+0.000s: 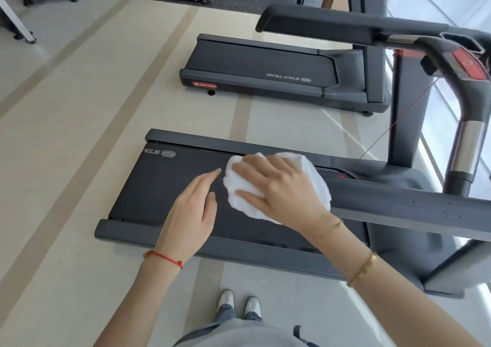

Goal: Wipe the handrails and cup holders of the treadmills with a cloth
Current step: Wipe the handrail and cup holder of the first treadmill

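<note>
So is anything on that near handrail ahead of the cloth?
Nothing visible. The right hand presses the white cloth on the handrail's near end; the rail beyond looks bare up to the frame edge.

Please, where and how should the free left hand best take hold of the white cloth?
Probably the bunched left edge of the white terry cloth, approached from the left. It lies uncovered there, facing the left hand; the right hand presses flat over the remainder at the dark handrail's end.

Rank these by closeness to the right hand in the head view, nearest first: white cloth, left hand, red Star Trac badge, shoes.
From the right hand:
1. White cloth, under its fingers at the handrail's end.
2. Left hand, just to its left.
3. Shoes, below on the floor.
4. Red Star Trac badge, on the far treadmill.
</note>
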A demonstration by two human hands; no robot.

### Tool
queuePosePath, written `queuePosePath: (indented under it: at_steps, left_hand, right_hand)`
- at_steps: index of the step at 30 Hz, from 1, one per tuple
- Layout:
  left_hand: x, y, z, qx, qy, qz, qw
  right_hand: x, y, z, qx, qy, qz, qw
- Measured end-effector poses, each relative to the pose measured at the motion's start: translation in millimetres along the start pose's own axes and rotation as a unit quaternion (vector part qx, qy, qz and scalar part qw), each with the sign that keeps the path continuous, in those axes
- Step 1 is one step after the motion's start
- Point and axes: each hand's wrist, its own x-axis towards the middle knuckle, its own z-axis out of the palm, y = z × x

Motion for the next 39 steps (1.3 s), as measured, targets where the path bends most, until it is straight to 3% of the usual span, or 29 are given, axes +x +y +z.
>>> queuePosePath:
  at_steps: [4,6,8,10,14,16,19,21,25,28,34,39]
  left_hand:
    - [1,4,0,0.000,-0.014,0.015,1.000]
    - [4,6,0,-0.007,-0.017,0.023,1.000]
    - [7,10,1,-0.020,-0.021,0.033,0.999]
    - [11,16,2,-0.033,-0.033,0.044,0.998]
    - [21,23,10,-0.025,-0.049,0.065,0.996]
    - [27,26,11,-0.015,-0.056,0.071,0.996]
    - [34,33,14,-0.002,-0.069,0.090,0.994]
    - [40,39,18,0.001,-0.075,0.099,0.992]
    - [48,48,28,-0.002,-0.077,0.092,0.993]
    - [49,50,31,0.004,-0.066,0.088,0.994]
    - [46,50,32,0.010,-0.064,0.085,0.994]
    - [46,50,34,-0.004,-0.061,0.072,0.996]
  right_hand:
    - [-14,10,-11,0.027,0.029,0.124,0.991]
    - [9,7,-13,0.011,-0.055,0.223,0.973]
    - [21,5,-10,-0.015,-0.110,0.241,0.964]
    - [14,3,-9,-0.045,-0.060,0.202,0.977]
    - [-34,4,-3,0.021,0.073,0.135,0.988]
    - [-55,24,-2,-0.015,0.097,0.178,0.979]
    - [-65,56,-9,-0.036,0.111,0.317,0.941]
    - [-55,52,-9,-0.024,0.125,0.351,0.928]
    - [-45,15,8,-0.010,0.162,0.244,0.956]
    - [-71,33,9,-0.027,0.153,0.172,0.973]
    - [-70,52,0,-0.035,0.194,0.345,0.918]
    - [-55,19,13,-0.020,0.174,0.231,0.957]
